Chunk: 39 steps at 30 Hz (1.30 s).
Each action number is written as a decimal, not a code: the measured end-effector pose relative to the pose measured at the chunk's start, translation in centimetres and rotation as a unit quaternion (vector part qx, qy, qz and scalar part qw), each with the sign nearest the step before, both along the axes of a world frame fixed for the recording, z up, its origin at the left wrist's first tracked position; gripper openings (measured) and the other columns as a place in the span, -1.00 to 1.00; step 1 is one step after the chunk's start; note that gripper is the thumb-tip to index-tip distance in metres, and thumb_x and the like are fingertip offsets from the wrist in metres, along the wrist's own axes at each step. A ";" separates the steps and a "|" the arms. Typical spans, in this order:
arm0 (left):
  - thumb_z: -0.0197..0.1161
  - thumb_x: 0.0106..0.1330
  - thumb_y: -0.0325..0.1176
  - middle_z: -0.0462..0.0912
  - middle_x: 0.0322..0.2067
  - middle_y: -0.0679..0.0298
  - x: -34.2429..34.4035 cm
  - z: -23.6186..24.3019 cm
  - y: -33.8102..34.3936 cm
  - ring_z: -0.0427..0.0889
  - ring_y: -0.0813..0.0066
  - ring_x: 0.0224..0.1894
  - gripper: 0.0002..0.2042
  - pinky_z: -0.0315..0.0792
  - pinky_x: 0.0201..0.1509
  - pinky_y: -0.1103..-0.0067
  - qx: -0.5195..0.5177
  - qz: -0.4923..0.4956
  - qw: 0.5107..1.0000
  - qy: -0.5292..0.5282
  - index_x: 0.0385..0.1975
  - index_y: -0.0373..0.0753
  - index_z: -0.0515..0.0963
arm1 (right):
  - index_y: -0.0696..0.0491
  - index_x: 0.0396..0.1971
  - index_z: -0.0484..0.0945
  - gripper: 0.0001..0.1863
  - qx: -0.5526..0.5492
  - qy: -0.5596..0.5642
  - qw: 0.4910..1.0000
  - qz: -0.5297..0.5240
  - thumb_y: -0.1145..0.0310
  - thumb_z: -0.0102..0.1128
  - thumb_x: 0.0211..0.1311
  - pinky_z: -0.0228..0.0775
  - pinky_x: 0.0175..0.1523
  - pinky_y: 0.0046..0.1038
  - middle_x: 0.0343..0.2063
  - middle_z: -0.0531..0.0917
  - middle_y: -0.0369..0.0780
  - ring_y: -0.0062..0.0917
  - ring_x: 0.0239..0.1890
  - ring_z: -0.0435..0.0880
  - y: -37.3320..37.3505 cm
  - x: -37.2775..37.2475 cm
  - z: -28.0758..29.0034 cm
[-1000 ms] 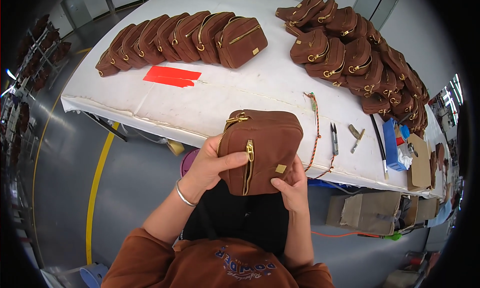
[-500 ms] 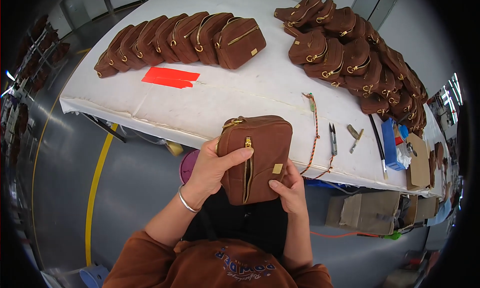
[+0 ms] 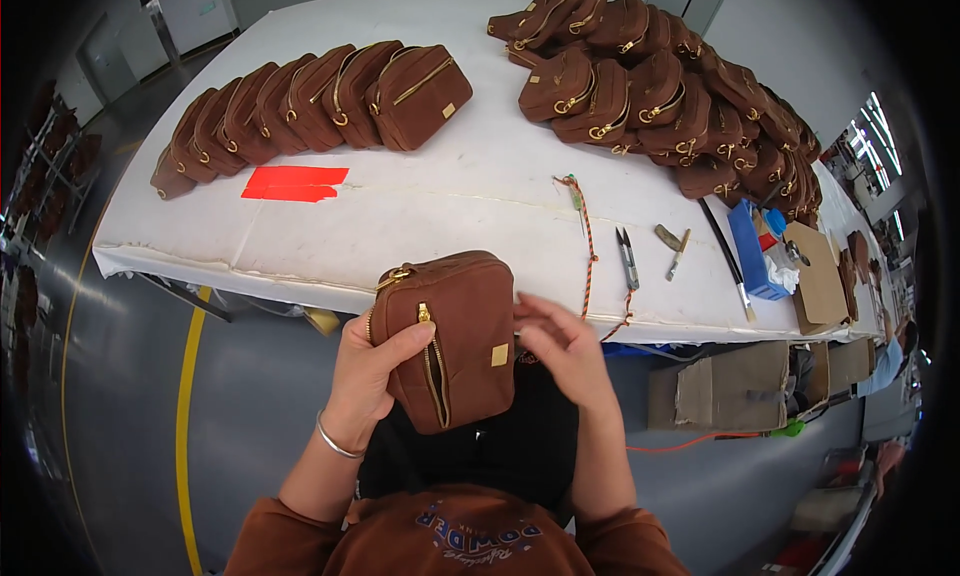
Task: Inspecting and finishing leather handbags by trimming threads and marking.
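A brown zippered bag [image 3: 468,321] is held upright in front of me, beyond the table's near edge. My left hand [image 3: 362,368] is closed on its left side, the thumb lying on the front just below the gold zipper pull [image 3: 424,313]. The slanting front zipper below that thumb is partly open. A small gold patch [image 3: 499,356] sits at the bag's lower right. Beside the right edge, my right hand [image 3: 568,351] has its fingers apart and slightly blurred, with nothing visible in them. Whether a fingertip touches the bag's edge I cannot tell.
On the white table [image 3: 400,211] stand a row of brown bags [image 3: 300,101] and a big pile of similar ones [image 3: 690,106]. Thread snips [image 3: 627,259] on a cord [image 3: 590,256], a small brush [image 3: 679,256], a long brush [image 3: 728,261] and a blue box [image 3: 752,251] lie to the right.
My right hand has let go of the bag's lower right corner and moved up beside its edge. My left hand still grips the bag. The whole view has shifted somewhat.
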<state>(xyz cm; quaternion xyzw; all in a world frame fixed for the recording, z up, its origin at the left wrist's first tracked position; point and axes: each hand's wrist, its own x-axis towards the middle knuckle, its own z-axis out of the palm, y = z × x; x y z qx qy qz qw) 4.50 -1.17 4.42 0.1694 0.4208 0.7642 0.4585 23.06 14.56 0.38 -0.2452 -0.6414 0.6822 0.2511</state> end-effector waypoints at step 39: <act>0.35 0.21 -0.60 0.71 -0.18 0.27 3.1 0.5 -1.0 0.64 0.61 -0.18 -0.72 0.54 -0.05 0.62 0.005 -0.062 0.995 0.084 -0.06 -0.35 0.61 | 0.19 -0.32 0.50 -0.83 0.001 0.230 0.964 -0.136 0.69 0.28 0.13 0.61 -0.28 -0.52 -0.28 0.63 -0.07 -0.45 -0.31 0.68 -6.7 -2.7 4.2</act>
